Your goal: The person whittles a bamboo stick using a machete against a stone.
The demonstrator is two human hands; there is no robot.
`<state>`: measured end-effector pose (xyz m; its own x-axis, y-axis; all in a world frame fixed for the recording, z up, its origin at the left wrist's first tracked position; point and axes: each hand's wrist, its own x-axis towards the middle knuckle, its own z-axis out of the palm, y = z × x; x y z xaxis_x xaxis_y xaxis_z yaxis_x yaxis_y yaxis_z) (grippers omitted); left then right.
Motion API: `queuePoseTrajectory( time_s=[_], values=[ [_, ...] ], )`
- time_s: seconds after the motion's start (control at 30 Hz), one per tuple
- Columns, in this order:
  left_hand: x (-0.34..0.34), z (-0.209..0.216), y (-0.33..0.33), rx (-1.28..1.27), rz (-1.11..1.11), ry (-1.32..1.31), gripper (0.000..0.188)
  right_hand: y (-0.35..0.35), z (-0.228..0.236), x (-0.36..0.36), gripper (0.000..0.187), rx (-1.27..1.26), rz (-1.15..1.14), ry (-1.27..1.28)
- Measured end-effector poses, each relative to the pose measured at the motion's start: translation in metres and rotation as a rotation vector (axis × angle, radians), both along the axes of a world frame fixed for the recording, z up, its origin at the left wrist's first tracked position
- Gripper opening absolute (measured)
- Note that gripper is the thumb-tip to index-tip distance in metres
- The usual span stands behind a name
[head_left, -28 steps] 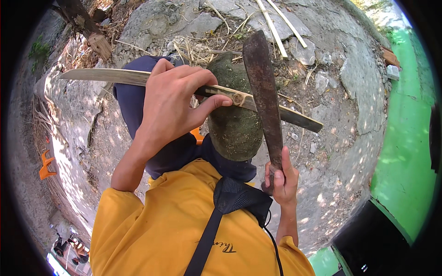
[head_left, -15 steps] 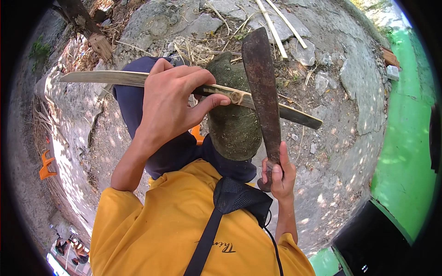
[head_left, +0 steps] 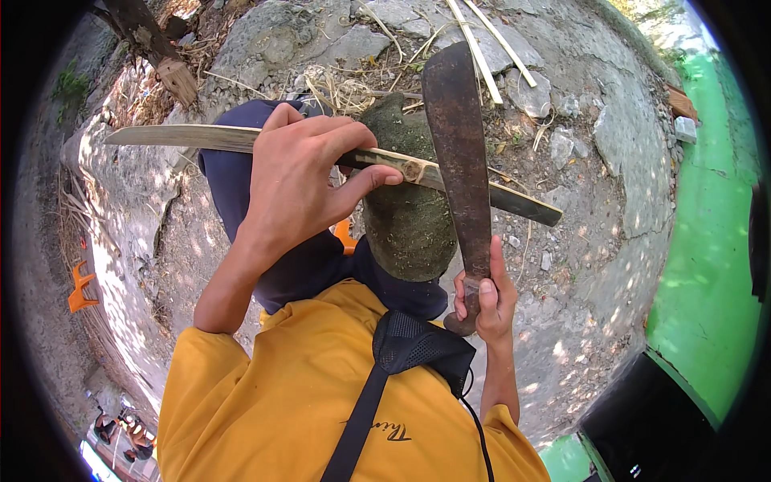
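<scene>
My left hand (head_left: 301,173) is closed round the middle of a long split bamboo strip (head_left: 522,206), thumb along its near edge by a knot. The strip lies slantwise over a mossy, dark green stone (head_left: 408,229) between my knees. In my right hand (head_left: 491,301) is the handle of a machete (head_left: 459,136) with a broad, rust-brown blade. Its blade points away from me and crosses over the bamboo to the right of the knot. Whether blade and strip touch, I cannot tell.
Two pale strips (head_left: 475,50) lie on the rocky ground at the far side, near dry shavings (head_left: 345,92). A wooden post (head_left: 175,79) stands far left. Part of an orange plastic object (head_left: 81,287) shows at the left; a green painted surface (head_left: 703,241) runs along the right.
The machete has shifted very slightly, its tip a little nearer the far edge, and my right fingers have moved up a touch. My left hand and the bamboo strip stay nearly still.
</scene>
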<state>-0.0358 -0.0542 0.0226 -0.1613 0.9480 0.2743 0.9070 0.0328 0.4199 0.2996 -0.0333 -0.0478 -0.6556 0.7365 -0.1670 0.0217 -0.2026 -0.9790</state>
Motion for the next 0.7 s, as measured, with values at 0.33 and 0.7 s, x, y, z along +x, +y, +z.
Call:
queuePoseTrajectory(
  time_s=[0.33, 0.7],
  values=[
    [0.002, 0.001, 0.001, 0.029, 0.0, -0.02, 0.04, 0.017, 0.012, -0.023, 0.062, -0.054, 0.003, 0.016],
    [0.005, 0.003, 0.0, 0.011, 0.002, -0.019, 0.041, 0.029, 0.024, -0.061, 0.069, -0.116, 0.016, 0.025]
  ],
)
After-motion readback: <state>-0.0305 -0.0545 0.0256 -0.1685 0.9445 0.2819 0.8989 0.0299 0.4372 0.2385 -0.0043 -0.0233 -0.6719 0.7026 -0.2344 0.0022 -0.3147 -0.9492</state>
